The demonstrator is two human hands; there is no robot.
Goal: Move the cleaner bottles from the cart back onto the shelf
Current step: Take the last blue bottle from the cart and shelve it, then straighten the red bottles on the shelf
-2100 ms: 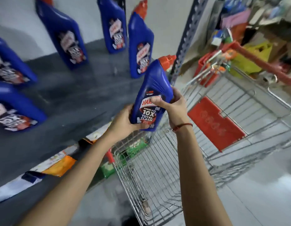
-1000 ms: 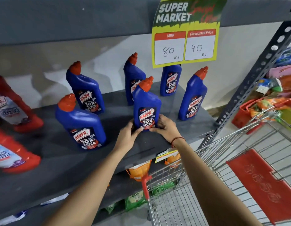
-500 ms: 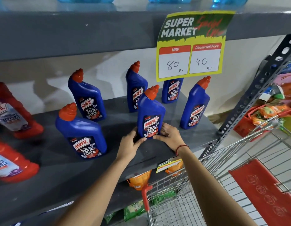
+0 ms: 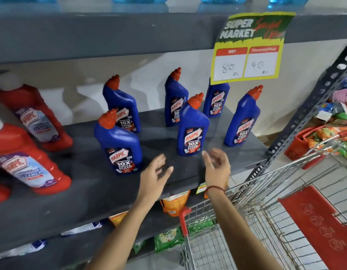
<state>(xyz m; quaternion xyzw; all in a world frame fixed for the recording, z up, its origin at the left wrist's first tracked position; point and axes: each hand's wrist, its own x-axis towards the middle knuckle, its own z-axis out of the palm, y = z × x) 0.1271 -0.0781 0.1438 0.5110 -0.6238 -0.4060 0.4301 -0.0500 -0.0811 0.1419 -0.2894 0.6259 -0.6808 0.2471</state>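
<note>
A blue cleaner bottle (image 4: pixel 193 127) with an orange cap stands upright on the grey shelf (image 4: pixel 91 191), near its front. Several more blue bottles stand around it, one at the front left (image 4: pixel 119 145) and one at the right (image 4: pixel 241 117). My left hand (image 4: pixel 154 178) and my right hand (image 4: pixel 217 168) hover just in front of the middle bottle, both with fingers spread and holding nothing. The wire cart (image 4: pixel 266 221) stands at the lower right; the part of its basket that shows holds no bottles.
Red cleaner bottles (image 4: pixel 32 117) fill the shelf's left side. A yellow price sign (image 4: pixel 250 49) hangs from the upper shelf. Packets lie on the lower shelf behind the cart's red corner (image 4: pixel 183 219). A perforated steel upright (image 4: pixel 314 106) rises on the right, with a red basket (image 4: pixel 299 147) beyond.
Both hands carried the blue bottle from above the cart to the shelf, set it upright, then let go and drew back a little toward me.
</note>
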